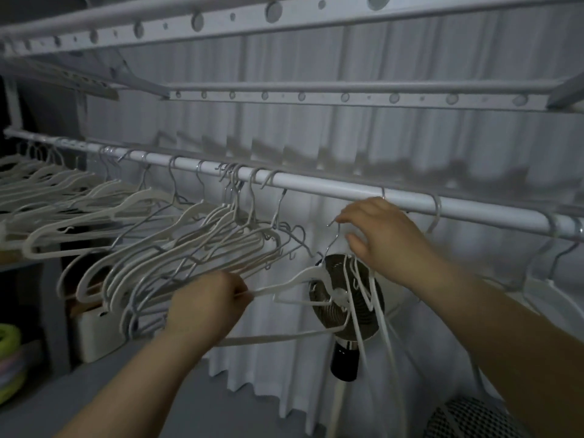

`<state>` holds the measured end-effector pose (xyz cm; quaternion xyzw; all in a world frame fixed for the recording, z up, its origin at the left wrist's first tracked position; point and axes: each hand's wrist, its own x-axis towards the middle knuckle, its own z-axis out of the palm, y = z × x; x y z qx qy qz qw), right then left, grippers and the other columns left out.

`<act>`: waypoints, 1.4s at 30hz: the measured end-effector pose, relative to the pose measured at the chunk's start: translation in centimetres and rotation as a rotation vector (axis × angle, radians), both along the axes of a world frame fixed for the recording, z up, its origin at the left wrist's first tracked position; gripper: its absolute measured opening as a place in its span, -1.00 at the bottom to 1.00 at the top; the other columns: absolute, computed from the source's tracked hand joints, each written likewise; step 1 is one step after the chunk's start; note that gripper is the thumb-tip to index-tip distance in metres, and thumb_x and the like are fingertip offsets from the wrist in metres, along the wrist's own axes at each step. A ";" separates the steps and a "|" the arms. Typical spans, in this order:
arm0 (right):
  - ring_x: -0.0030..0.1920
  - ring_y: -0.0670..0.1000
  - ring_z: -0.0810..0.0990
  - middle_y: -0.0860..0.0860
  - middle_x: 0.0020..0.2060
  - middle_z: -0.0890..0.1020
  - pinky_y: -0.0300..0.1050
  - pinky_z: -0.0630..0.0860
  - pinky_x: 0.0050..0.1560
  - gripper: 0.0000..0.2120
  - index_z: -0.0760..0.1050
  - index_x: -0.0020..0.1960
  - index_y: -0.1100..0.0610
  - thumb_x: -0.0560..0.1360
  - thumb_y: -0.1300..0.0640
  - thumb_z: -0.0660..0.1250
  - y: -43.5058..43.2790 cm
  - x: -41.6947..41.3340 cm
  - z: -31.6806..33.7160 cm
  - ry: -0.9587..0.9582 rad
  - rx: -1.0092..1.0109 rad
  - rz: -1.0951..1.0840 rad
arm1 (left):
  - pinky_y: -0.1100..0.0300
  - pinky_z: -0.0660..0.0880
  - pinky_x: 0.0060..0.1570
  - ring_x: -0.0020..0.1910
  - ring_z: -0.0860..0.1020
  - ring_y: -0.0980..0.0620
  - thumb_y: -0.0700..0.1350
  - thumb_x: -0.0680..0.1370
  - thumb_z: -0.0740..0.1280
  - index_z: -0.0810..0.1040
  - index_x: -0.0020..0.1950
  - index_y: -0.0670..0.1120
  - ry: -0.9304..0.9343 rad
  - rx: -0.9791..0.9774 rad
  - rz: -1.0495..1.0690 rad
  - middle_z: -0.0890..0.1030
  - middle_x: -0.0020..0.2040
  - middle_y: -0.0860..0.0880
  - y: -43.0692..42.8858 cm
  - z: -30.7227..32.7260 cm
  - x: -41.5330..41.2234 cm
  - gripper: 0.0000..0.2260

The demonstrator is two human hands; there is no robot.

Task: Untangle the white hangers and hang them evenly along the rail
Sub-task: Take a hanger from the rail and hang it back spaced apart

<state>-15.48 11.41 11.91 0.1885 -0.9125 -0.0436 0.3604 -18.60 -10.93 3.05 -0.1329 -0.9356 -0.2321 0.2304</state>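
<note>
Under the rail [316, 183], left hand [205, 306] pinches the white hanger [301, 275] at eight o'clock, right hand [387, 243] pinches its hook at twelve.

The rail [316, 181] is white. The hangers [196, 235] on it are white with silvery-grey hooks. Behind the rail is a white curtain [410, 147] striped by vertical pleats. Below the rail, the fan [322, 295] has a dark grille and black base, and a lime-green ring [9, 336] sits far left.
</note>
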 end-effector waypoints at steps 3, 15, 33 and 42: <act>0.29 0.11 0.37 0.11 0.22 0.52 -0.11 0.14 0.31 -0.66 0.45 0.26 0.20 0.49 0.19 0.27 -1.9 -0.4 -0.4 -0.015 0.014 0.038 | 0.21 0.44 -0.27 -0.28 0.54 0.11 0.04 0.52 0.22 0.45 -0.30 0.12 -0.033 0.038 -0.019 0.61 -0.25 0.09 -3.2 -1.0 2.4 -0.81; -0.44 -0.20 0.56 -0.13 -0.51 0.62 -0.35 0.48 -0.38 -0.79 0.53 -0.30 0.14 0.50 0.14 0.28 -10.5 2.1 -0.9 -0.813 -0.448 0.171 | 0.43 0.34 -0.39 -0.32 0.52 0.23 -0.04 0.45 0.36 0.41 -0.43 0.24 -0.131 0.111 -0.104 0.54 -0.39 0.18 -15.5 -2.7 8.4 -0.70; -0.64 -0.11 0.51 -0.03 -0.69 0.50 -0.32 0.48 -0.59 -0.69 0.40 -0.36 0.22 0.53 0.14 0.24 -20.4 9.0 -6.2 -0.985 -1.369 0.123 | 0.59 0.40 -0.32 -0.21 0.47 0.33 0.08 0.43 0.33 0.34 0.28 0.05 -0.432 0.440 -0.472 0.43 0.07 0.16 -14.8 -7.7 14.9 -0.55; -0.67 -0.09 0.51 -0.01 -0.73 0.48 -0.28 0.48 -0.63 -0.68 0.38 -0.37 0.24 0.53 0.15 0.25 -19.6 9.5 -5.7 -0.740 -1.624 0.137 | 0.37 0.33 -0.32 -0.14 0.47 0.09 -0.09 0.48 0.27 0.10 0.45 0.03 -0.437 0.207 -0.412 0.39 -0.06 0.14 -11.4 -8.6 16.6 -0.41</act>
